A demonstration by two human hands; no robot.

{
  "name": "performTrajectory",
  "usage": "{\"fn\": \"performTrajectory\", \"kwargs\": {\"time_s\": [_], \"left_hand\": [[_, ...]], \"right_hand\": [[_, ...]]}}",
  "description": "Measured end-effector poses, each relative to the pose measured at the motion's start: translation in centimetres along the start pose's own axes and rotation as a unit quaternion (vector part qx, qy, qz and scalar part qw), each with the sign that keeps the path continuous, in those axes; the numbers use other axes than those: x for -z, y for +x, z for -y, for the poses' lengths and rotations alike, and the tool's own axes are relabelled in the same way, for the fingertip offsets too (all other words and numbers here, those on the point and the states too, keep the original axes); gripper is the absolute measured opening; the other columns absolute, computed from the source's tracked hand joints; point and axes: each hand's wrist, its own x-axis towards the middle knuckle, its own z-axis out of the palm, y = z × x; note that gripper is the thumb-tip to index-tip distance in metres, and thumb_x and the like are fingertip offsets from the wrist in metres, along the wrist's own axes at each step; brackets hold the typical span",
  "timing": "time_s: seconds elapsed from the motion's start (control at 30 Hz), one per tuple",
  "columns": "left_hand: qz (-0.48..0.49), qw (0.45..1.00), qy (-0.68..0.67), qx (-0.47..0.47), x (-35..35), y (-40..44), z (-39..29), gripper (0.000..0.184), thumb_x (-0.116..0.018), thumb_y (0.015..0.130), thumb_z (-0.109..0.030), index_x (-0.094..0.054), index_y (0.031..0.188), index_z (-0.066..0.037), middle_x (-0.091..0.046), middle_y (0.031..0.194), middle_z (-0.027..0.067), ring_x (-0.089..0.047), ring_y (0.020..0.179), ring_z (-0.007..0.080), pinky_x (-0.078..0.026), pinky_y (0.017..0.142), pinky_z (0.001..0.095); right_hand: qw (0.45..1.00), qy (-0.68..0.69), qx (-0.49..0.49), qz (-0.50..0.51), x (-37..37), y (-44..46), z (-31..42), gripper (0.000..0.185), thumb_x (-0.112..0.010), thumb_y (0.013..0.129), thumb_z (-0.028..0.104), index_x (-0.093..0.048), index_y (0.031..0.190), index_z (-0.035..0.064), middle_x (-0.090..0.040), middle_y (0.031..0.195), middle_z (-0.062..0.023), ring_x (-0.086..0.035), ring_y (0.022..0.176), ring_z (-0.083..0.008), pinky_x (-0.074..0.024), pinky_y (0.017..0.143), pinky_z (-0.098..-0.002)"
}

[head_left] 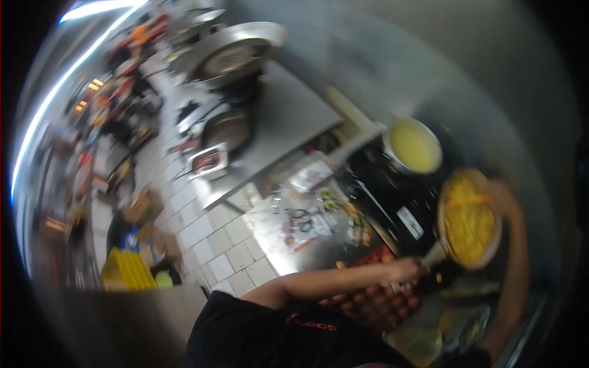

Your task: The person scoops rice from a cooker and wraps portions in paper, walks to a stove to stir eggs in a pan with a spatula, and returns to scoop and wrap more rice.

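Note:
My left hand (406, 272) is closed round the handle of a frying pan (440, 228), which sits tilted in view at the right. Yellow food (467, 236), in soft strips or folds, fills the pan. Over the pan's far rim is my right hand (504, 199), its fingers bent and blurred. An orange-yellow, stick-like piece (469, 199) extends from those fingers across the food; what it is I cannot make out. Brown eggs (374, 303) in a tray lie beneath my left forearm.
A pot of pale yellow liquid (416, 146) stands on the black stove (389, 190). Packets (307, 230) lie on a steel counter (270, 239). Large pans (236, 55) rest on another steel table (297, 101). A yellow crate (126, 270) and cardboard boxes (144, 205) are at left.

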Motion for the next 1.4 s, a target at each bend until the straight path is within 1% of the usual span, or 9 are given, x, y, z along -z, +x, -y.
{"fn": "performTrajectory", "kwargs": {"time_s": [0.1, 0.2, 0.47, 0.63, 0.73, 0.93, 1.13, 1.23, 1.4], "left_hand": [[-0.010, 0.997, -0.053, 0.063, -1.3, -2.7, -3.7, 0.028, -0.054, 0.096, -0.031, -0.048, 0.114, -0.010, -0.048, 0.066, -0.0003, -0.047, 0.048, 0.0095, -0.037, 0.038, 0.0244], [-0.052, 0.994, -0.002, 0.097, -2.5, -3.6, -5.3, 0.040, -0.055, 0.097, -0.035, -0.055, 0.126, -0.007, -0.050, 0.074, -0.0008, -0.045, 0.053, 0.0075, -0.036, 0.043, 0.0210], [-0.014, 0.996, -0.051, 0.074, -2.3, -3.5, -5.3, 0.045, -0.052, 0.098, -0.036, -0.049, 0.129, -0.003, -0.046, 0.068, -0.0017, -0.042, 0.047, 0.0078, -0.034, 0.040, 0.0214], [0.000, 0.995, -0.062, 0.077, -2.2, -3.4, -5.3, 0.043, -0.052, 0.099, -0.036, -0.048, 0.127, -0.004, -0.046, 0.067, -0.0014, -0.043, 0.048, 0.0080, -0.034, 0.041, 0.0214], [-0.008, 0.995, -0.040, 0.091, -2.2, -3.4, -5.5, 0.036, -0.052, 0.099, -0.035, -0.049, 0.120, -0.006, -0.046, 0.068, -0.0011, -0.045, 0.049, 0.0084, -0.035, 0.041, 0.0219], [-0.010, 0.995, -0.029, 0.093, -2.1, -3.3, -5.6, 0.024, -0.052, 0.100, -0.032, -0.048, 0.109, -0.010, -0.047, 0.069, -0.0006, -0.046, 0.049, 0.0086, -0.035, 0.042, 0.0222], [-0.008, 0.995, -0.045, 0.094, -1.8, -3.1, -5.3, 0.027, -0.053, 0.099, -0.031, -0.049, 0.114, -0.009, -0.047, 0.068, -0.0007, -0.044, 0.047, 0.0088, -0.035, 0.041, 0.0217], [-0.003, 0.995, -0.048, 0.081, -1.8, -3.0, -5.0, 0.029, -0.053, 0.099, -0.031, -0.050, 0.116, -0.008, -0.046, 0.068, -0.0007, -0.044, 0.046, 0.0090, -0.035, 0.041, 0.0218], [-0.017, 0.993, -0.070, 0.093, -2.2, -3.7, -5.7, 0.030, -0.053, 0.099, -0.031, -0.052, 0.115, -0.006, -0.048, 0.068, 0.0002, -0.046, 0.047, 0.0093, -0.035, 0.041, 0.0221]], "right_hand": [[0.961, -0.219, 0.113, 0.125, 3.8, 0.4, 6.8, 0.030, -0.075, 0.066, 0.018, -0.075, 0.096, 0.0176, -0.070, 0.085, -0.0099, -0.066, 0.085, -0.0321, -0.0517, 0.075, -0.0421], [0.920, -0.289, -0.114, 0.238, 6.5, -1.0, 13.3, 0.028, -0.068, 0.069, 0.011, -0.077, 0.094, 0.0198, -0.072, 0.086, -0.0086, -0.068, 0.089, -0.0276, -0.0524, 0.076, -0.0404], [0.942, -0.153, -0.280, 0.102, 12.9, -8.4, 11.6, 0.021, -0.063, 0.085, 0.017, -0.072, 0.103, 0.0101, -0.070, 0.089, -0.0144, -0.065, 0.084, -0.0312, -0.0499, 0.075, -0.0424], [0.936, -0.120, -0.325, 0.058, 7.1, -5.1, 1.7, 0.025, -0.061, 0.085, 0.019, -0.073, 0.108, 0.0146, -0.071, 0.097, -0.0133, -0.066, 0.087, -0.0290, -0.0508, 0.078, -0.0406], [0.964, -0.057, -0.258, 0.027, 3.4, -2.8, -1.8, 0.028, -0.063, 0.086, 0.018, -0.071, 0.112, 0.0106, -0.071, 0.095, -0.0148, -0.066, 0.082, -0.0289, -0.0506, 0.076, -0.0390], [0.939, 0.027, -0.271, 0.212, 4.1, 3.2, 0.6, 0.031, -0.070, 0.083, 0.023, -0.073, 0.112, 0.0137, -0.073, 0.099, -0.0078, -0.067, 0.087, -0.0222, -0.0521, 0.076, -0.0368], [0.877, -0.164, -0.232, 0.388, 4.6, 5.9, 8.6, 0.034, -0.077, 0.075, 0.023, -0.075, 0.107, 0.0123, -0.073, 0.096, -0.0066, -0.068, 0.082, -0.0237, -0.0534, 0.074, -0.0374], [0.822, -0.364, -0.262, 0.351, 5.6, 4.7, 12.2, 0.029, -0.078, 0.071, 0.020, -0.076, 0.099, 0.0116, -0.073, 0.092, -0.0085, -0.069, 0.081, -0.0266, -0.0538, 0.074, -0.0388], [0.898, -0.266, -0.278, 0.214, 12.8, -4.4, 14.2, 0.014, -0.065, 0.077, 0.017, -0.075, 0.086, 0.0117, -0.070, 0.082, -0.0118, -0.067, 0.080, -0.0329, -0.0513, 0.070, -0.0442]]}}
